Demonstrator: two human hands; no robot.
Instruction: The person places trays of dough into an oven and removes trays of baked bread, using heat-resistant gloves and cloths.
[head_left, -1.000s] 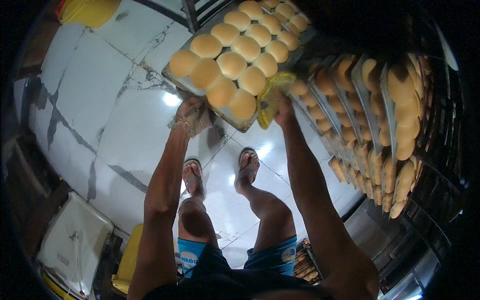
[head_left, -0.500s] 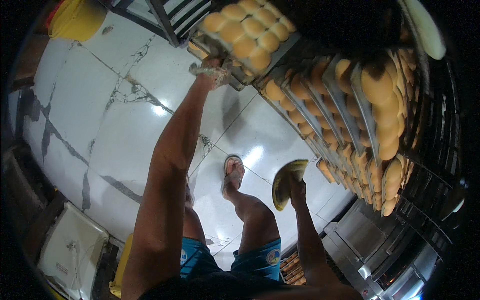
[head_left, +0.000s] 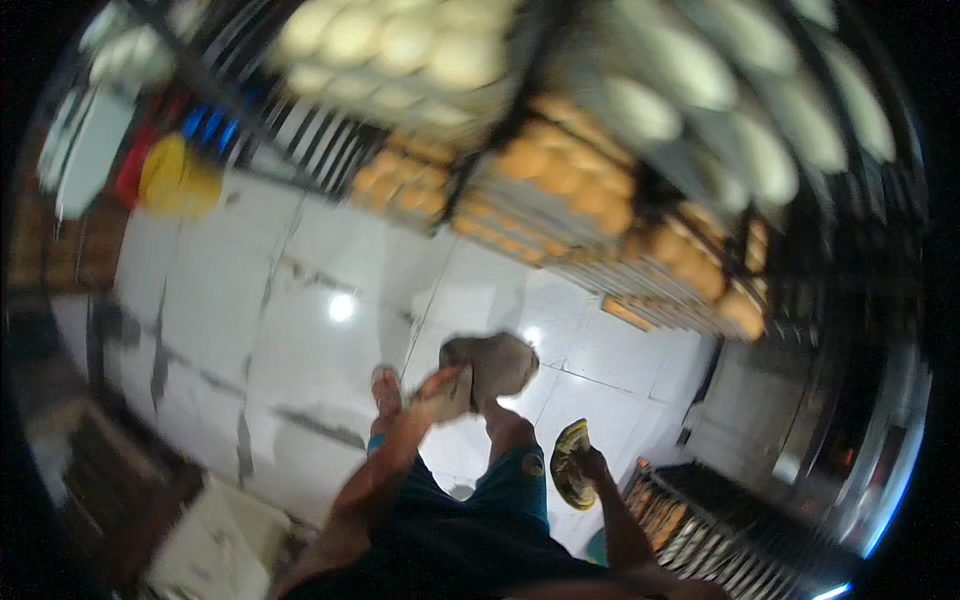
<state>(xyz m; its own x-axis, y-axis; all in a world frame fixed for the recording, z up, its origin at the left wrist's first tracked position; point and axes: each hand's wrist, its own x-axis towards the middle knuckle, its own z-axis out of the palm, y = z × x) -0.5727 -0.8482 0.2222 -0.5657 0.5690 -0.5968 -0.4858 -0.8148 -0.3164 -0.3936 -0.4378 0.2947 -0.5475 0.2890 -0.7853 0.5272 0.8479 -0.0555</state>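
Note:
My left hand [head_left: 438, 384] is out in front of my legs, closed on a limp grey-brown cloth [head_left: 492, 364] that is smeared by motion. A paler part of the cloth hangs by the wrist. Off to the right of my legs, my right hand [head_left: 592, 466] grips a folded, dark, yellow-edged cloth pad [head_left: 571, 464]. Neither hand touches a tray. Ahead of both hands, golden buns [head_left: 570, 185] sit on stacked trays in a rack.
Paler buns [head_left: 400, 45] fill an upper tray at the far left. Long pale loaves [head_left: 690, 60] lie on rack shelves at the far right. A yellow tub [head_left: 178, 178] stands far left on the tiled floor [head_left: 330, 260]. Lower right is a slatted rack [head_left: 690, 540].
My left hand has come back from the edge of the bun tray toward my body, cloth included. The view has shifted, showing more rack ahead. My right hand still holds the pad.

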